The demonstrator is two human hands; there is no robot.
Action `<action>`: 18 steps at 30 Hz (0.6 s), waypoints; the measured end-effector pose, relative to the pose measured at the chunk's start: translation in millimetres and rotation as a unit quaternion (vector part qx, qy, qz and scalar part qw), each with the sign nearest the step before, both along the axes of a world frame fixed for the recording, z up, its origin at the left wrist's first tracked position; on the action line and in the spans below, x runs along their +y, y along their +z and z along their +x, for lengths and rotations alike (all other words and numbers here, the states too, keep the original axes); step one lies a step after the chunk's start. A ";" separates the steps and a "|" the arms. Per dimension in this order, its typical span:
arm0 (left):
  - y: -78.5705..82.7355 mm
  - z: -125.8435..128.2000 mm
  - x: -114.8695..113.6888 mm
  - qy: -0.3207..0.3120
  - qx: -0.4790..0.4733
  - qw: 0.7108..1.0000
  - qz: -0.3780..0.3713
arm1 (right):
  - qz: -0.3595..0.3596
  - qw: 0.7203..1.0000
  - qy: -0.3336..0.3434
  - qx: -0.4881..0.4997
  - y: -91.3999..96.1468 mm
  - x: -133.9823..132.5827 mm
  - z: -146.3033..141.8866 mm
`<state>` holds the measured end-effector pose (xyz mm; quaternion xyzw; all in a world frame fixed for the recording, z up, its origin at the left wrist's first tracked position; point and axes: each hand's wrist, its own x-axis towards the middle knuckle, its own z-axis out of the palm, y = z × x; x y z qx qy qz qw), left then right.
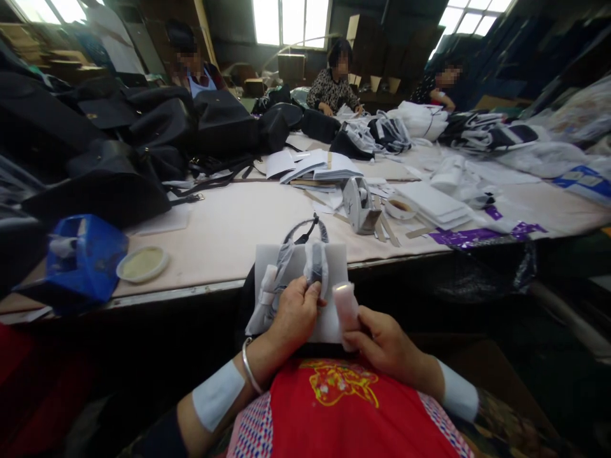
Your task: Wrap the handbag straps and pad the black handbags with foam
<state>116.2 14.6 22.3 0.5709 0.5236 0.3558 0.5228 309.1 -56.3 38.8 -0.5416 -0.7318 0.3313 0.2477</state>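
A dark bag [244, 299] rests upright against the table edge at my lap, its front covered by a white foam sheet [337, 264]. Its looped handle [298, 224] is wrapped in clear film and rises above the sheet. My left hand [293, 312] pinches the lower end of a wrapped strap [315, 257] lying over the sheet. Left of that hand, another white-wrapped piece [265, 296] lies on the sheet. Between the thumb and fingers of my right hand [382, 337] is a folded strip of white foam wrap [345, 308], at the bag's right side.
A blue tape dispenser [83, 257] and a round shallow dish [142, 264] stand near the table's front edge. A grey tape dispenser [360, 207], a tape roll [400, 208] and white sheets [434, 202] lie beyond. Black bags [219, 121] crowd the left. Several people sit or stand behind.
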 end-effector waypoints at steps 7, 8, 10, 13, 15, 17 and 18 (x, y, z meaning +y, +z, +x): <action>-0.2 0.4 10.5 0.003 0.060 0.995 0.076 | -0.066 0.982 -0.108 0.142 -3.6 38.1 -43.5; -2.0 -0.9 9.9 0.002 0.048 0.997 0.065 | -0.080 0.978 -0.114 0.155 -5.9 41.1 -47.5; -5.9 -5.1 7.2 0.000 0.026 0.999 0.039 | -0.113 0.968 -0.122 0.190 -13.1 43.5 -52.8; -9.4 -12.9 2.6 -0.014 0.002 1.000 0.012 | -0.149 0.950 -0.126 0.243 -23.9 41.4 -55.4; -9.0 -16.7 1.4 -0.023 -0.009 1.000 0.006 | -0.157 0.947 -0.125 0.251 -27.3 39.6 -55.4; -7.5 -18.1 1.6 -0.021 -0.002 1.000 0.011 | -0.158 0.949 -0.120 0.245 -27.3 38.9 -54.9; -6.7 -18.1 2.0 -0.017 0.006 1.000 0.016 | -0.158 0.951 -0.117 0.240 -26.7 39.0 -54.5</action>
